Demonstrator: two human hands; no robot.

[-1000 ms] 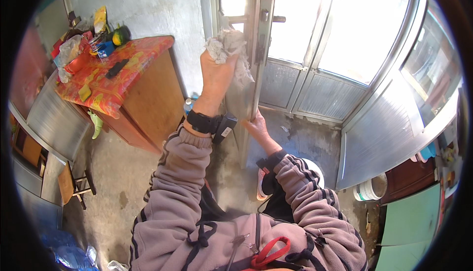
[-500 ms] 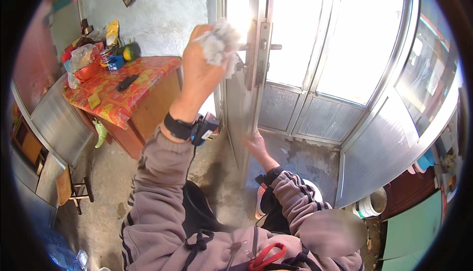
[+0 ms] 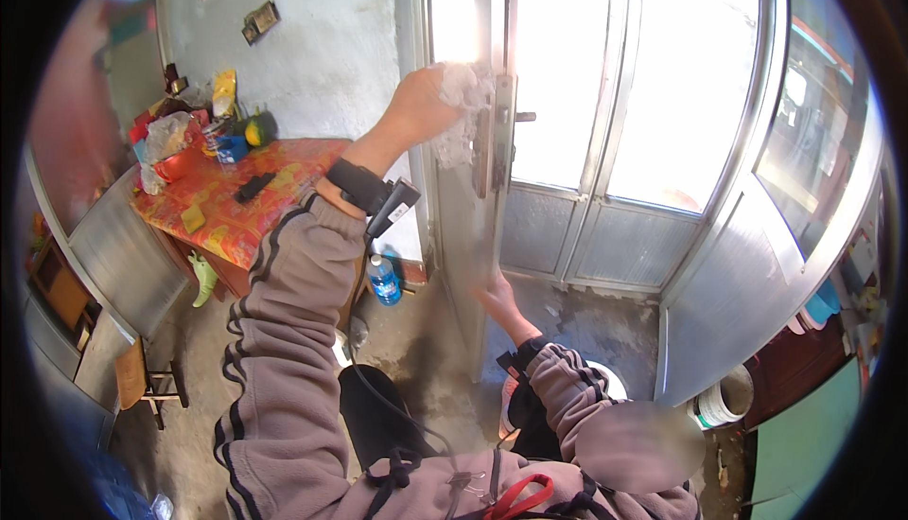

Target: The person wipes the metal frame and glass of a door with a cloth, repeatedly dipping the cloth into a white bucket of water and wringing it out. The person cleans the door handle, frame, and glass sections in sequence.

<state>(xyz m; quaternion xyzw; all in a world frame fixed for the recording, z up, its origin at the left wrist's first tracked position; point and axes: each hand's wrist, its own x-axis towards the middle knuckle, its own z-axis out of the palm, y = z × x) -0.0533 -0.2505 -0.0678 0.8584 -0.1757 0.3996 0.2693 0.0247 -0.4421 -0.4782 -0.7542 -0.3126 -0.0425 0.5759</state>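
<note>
My left hand (image 3: 426, 106) is closed around a crumpled whitish cloth (image 3: 458, 146), part of which hangs below the fingers. The cloth lies against the metal-framed door (image 3: 462, 236), beside the lock plate and handle (image 3: 505, 132). Lower down, my right hand (image 3: 504, 304) grips the edge of the same door, its fingertips partly hidden. Dark straps with small devices sit on both wrists.
To the left stands a table with a red-orange patterned cover (image 3: 293, 156), bearing a red bowl (image 3: 173, 165) and other items. A bottle (image 3: 384, 281) stands on the floor behind my left arm. A white bucket (image 3: 724, 397) and a wooden stool (image 3: 132, 374) are also around.
My left hand has moved right with the cloth, bringing it onto the door beside the handle. My right hand stays at the door's edge. The view has tilted slightly upward.
</note>
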